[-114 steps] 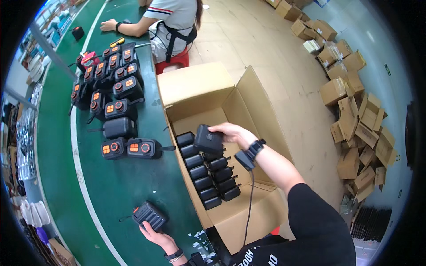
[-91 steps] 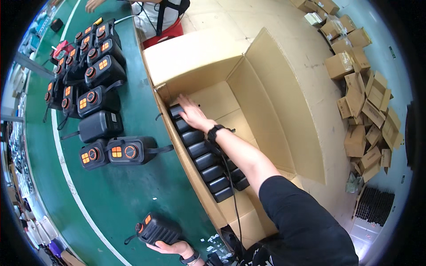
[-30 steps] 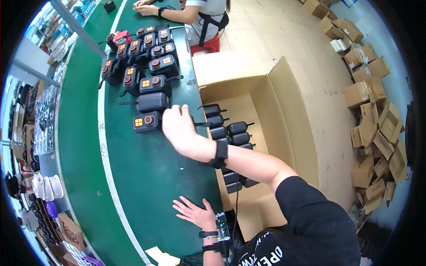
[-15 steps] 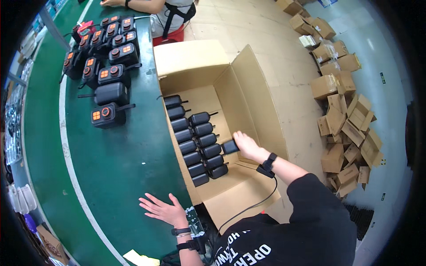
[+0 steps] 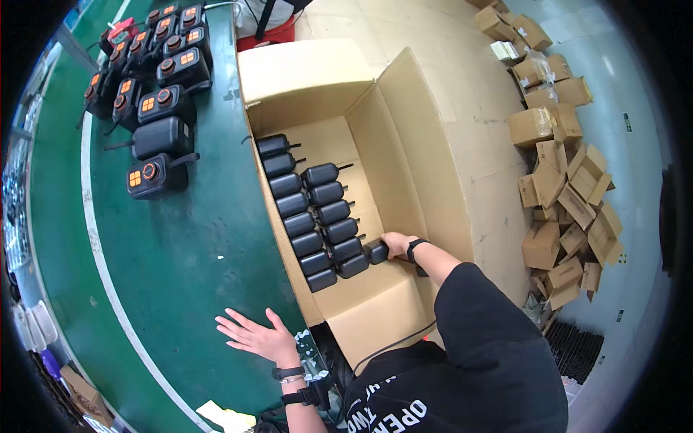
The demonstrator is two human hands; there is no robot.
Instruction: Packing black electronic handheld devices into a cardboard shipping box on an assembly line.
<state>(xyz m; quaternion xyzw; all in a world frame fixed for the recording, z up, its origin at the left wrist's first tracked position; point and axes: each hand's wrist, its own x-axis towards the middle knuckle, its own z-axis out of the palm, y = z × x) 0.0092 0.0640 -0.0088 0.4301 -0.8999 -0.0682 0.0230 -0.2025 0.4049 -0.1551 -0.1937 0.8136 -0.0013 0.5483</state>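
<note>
Gripping a black device [image 5: 375,252] inside the cardboard box [image 5: 393,155]: the right hand [image 5: 395,245]

Right grip [image 5: 396,245] holds black device [image 5: 376,252] inside carton [image 5: 393,141].

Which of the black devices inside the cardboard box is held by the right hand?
The rightmost black device, beside the near end of the two rows of other devices; only this one has the right hand on it.

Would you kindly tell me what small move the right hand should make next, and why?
Probably the right hand should ease its grip and release the device: it appears to be down in the box, close beside the neighbouring row, though the fingers partly hide it.
</note>
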